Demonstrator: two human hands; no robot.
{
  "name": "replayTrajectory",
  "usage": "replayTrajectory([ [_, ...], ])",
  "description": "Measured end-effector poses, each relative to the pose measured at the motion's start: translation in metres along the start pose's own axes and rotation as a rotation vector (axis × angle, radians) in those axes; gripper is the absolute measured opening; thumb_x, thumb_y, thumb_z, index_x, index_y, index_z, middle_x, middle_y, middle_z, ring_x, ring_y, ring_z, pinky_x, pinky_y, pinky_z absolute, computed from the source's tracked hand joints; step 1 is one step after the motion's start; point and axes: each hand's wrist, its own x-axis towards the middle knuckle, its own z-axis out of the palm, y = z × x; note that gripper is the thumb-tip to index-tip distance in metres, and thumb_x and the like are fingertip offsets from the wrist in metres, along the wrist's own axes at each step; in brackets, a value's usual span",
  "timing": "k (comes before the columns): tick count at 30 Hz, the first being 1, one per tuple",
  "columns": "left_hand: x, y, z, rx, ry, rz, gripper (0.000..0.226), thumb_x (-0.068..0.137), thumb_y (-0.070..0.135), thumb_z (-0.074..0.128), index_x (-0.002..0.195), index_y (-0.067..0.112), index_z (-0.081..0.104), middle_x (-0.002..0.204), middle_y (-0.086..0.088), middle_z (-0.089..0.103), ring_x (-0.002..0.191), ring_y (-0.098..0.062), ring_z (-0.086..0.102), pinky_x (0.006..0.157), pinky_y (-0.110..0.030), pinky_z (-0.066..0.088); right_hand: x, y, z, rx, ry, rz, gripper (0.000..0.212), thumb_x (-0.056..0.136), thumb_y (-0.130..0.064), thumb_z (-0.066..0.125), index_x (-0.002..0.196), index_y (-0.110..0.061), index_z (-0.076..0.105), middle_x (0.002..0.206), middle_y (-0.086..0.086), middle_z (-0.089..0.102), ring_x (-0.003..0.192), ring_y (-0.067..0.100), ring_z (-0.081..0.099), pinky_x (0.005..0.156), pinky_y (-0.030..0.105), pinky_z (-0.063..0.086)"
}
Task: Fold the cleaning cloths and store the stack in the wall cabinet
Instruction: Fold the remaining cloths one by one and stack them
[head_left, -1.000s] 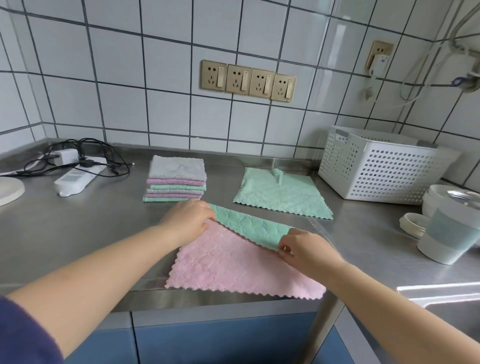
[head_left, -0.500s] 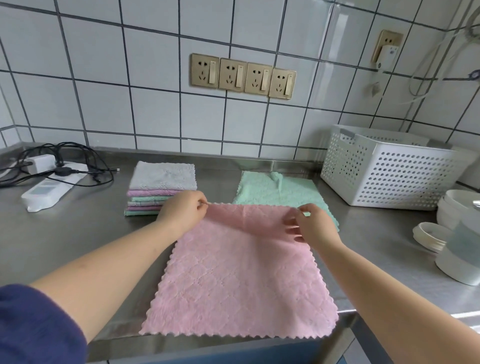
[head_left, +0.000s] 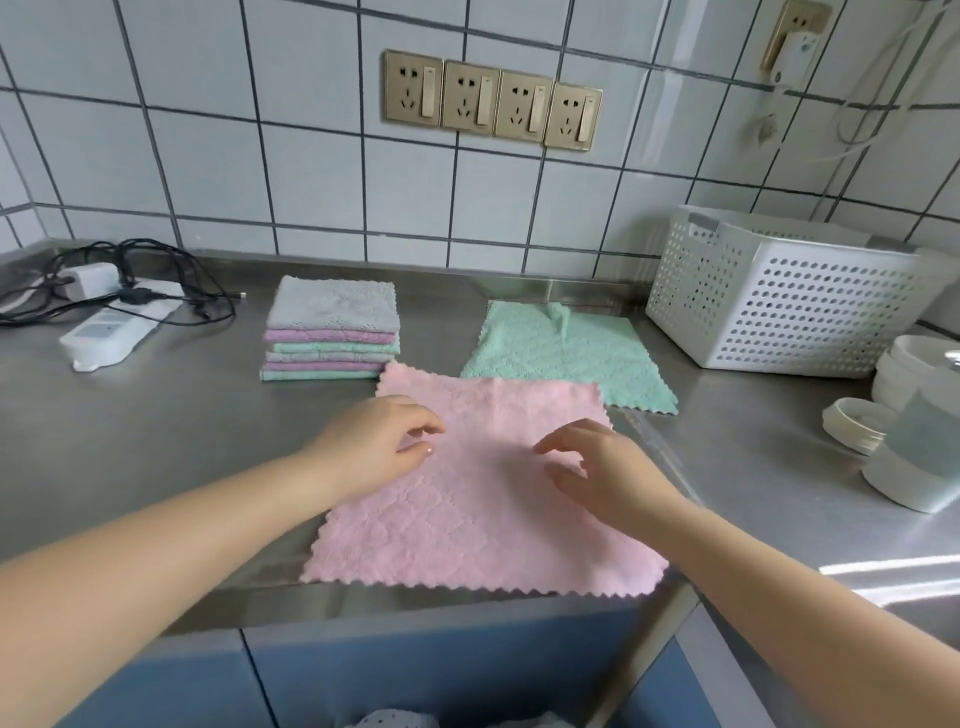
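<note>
While the pink cloth (head_left: 483, 493) lies spread flat at the front edge of the steel counter (head_left: 156, 426), both hands are over its middle. The left hand (head_left: 376, 449) has loosely curled fingers, thumb and forefinger a little apart, gripping nothing; whether its heel touches the fabric cannot be told. The right hand (head_left: 597, 470) likewise has relaxed, separated fingers and holds nothing. Behind the pink cloth's far left corner sits the stack of folded cloths (head_left: 332, 330), grey on top, toward the back edge. A green cloth (head_left: 566, 353) lies unfolded near the back edge, its near edge tucked under the pink one's far right corner. A white perforated basket (head_left: 779, 301) stands in the back right corner, and a power strip (head_left: 111, 332) with cables lies toward the back left.
</note>
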Motion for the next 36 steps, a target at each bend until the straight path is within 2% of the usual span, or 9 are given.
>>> replayTrajectory([
  [4, -0.049, 0.021, 0.008, -0.029, -0.098, 0.135, 0.029, 0.091, 0.029, 0.054, 0.119, 0.028, 0.062, 0.121, 0.015, 0.058, 0.110, 0.004, 0.048, 0.086, 0.004, 0.022, -0.037, -0.023, 0.021, -0.075, -0.053, -0.203, 0.033, 0.084, -0.037, 0.050, 0.109, -0.025, 0.068, 0.117, -0.005, 0.059, 0.104, 0.015, 0.060, 0.087, 0.025, 0.048],
  [9, -0.078, 0.023, 0.013, 0.073, -0.242, 0.164, 0.076, 0.071, 0.071, 0.028, 0.137, 0.035, 0.044, 0.149, 0.015, 0.032, 0.138, -0.002, 0.025, 0.107, -0.009, 0.011, -0.059, -0.027, 0.032, -0.213, -0.099, -0.279, 0.074, 0.072, -0.070, 0.038, 0.130, -0.026, 0.053, 0.133, -0.004, 0.050, 0.123, 0.018, 0.048, 0.104, 0.032, 0.038],
  [13, -0.085, 0.028, 0.016, 0.197, -0.239, 0.199, 0.061, 0.087, 0.056, 0.039, 0.142, 0.033, 0.034, 0.154, 0.011, 0.023, 0.143, -0.007, 0.018, 0.112, -0.018, 0.008, -0.069, -0.028, 0.038, -0.349, -0.036, -0.332, 0.058, 0.072, -0.045, 0.054, 0.125, -0.022, 0.056, 0.126, 0.000, 0.059, 0.112, 0.022, 0.060, 0.089, 0.038, 0.053],
  [17, -0.086, 0.035, 0.006, 0.094, -0.142, 0.158, 0.042, 0.092, 0.029, 0.032, 0.121, 0.022, 0.060, 0.130, 0.007, 0.058, 0.125, -0.013, 0.048, 0.102, -0.024, 0.036, -0.072, -0.029, 0.034, -0.208, 0.053, -0.358, 0.040, 0.079, -0.020, 0.044, 0.114, -0.018, 0.065, 0.117, -0.001, 0.066, 0.102, 0.021, 0.065, 0.081, 0.034, 0.057],
  [20, -0.085, 0.034, -0.005, 0.062, -0.079, 0.087, 0.035, 0.093, 0.021, 0.037, 0.116, 0.021, 0.063, 0.118, 0.009, 0.065, 0.110, -0.014, 0.059, 0.083, -0.024, 0.043, -0.072, -0.022, 0.021, -0.179, 0.080, -0.256, 0.034, 0.088, -0.014, 0.047, 0.117, -0.022, 0.063, 0.113, -0.007, 0.065, 0.100, 0.018, 0.061, 0.079, 0.030, 0.051],
  [26, -0.083, 0.005, -0.017, -0.056, -0.101, -0.060, 0.023, 0.089, 0.026, 0.059, 0.111, 0.024, 0.065, 0.110, 0.014, 0.063, 0.102, -0.004, 0.056, 0.082, -0.014, 0.038, -0.068, 0.010, -0.010, -0.138, 0.058, 0.046, 0.018, 0.090, -0.020, 0.055, 0.103, -0.024, 0.067, 0.089, -0.008, 0.068, 0.081, 0.016, 0.061, 0.067, 0.026, 0.044],
  [29, -0.080, -0.005, -0.022, -0.184, -0.060, -0.180, 0.010, 0.088, 0.027, 0.062, 0.097, 0.030, 0.063, 0.089, 0.017, 0.060, 0.066, 0.001, 0.051, 0.058, -0.005, 0.035, -0.060, 0.025, -0.021, -0.011, 0.066, 0.217, 0.008, 0.089, -0.022, 0.058, 0.084, -0.026, 0.063, 0.070, -0.009, 0.059, 0.066, 0.013, 0.054, 0.055, 0.024, 0.039],
  [31, -0.075, -0.008, -0.023, -0.290, 0.017, -0.231, 0.007, 0.088, 0.024, 0.062, 0.088, 0.031, 0.061, 0.068, 0.015, 0.052, 0.048, -0.002, 0.041, 0.048, -0.009, 0.031, -0.052, 0.033, -0.023, 0.064, 0.089, 0.291, 0.025, 0.089, -0.022, 0.059, 0.065, -0.027, 0.050, 0.061, -0.008, 0.051, 0.059, 0.013, 0.048, 0.052, 0.023, 0.034],
  [36, -0.042, -0.012, -0.019, -0.539, 0.182, -0.328, 0.012, 0.089, 0.014, 0.060, 0.096, 0.023, 0.064, 0.062, 0.006, 0.043, 0.059, -0.010, 0.037, 0.054, -0.021, 0.027, -0.026, 0.041, -0.022, 0.248, 0.188, 0.384, 0.025, 0.088, -0.022, 0.060, 0.071, -0.004, 0.056, 0.065, 0.005, 0.053, 0.064, 0.023, 0.051, 0.058, 0.029, 0.034],
])
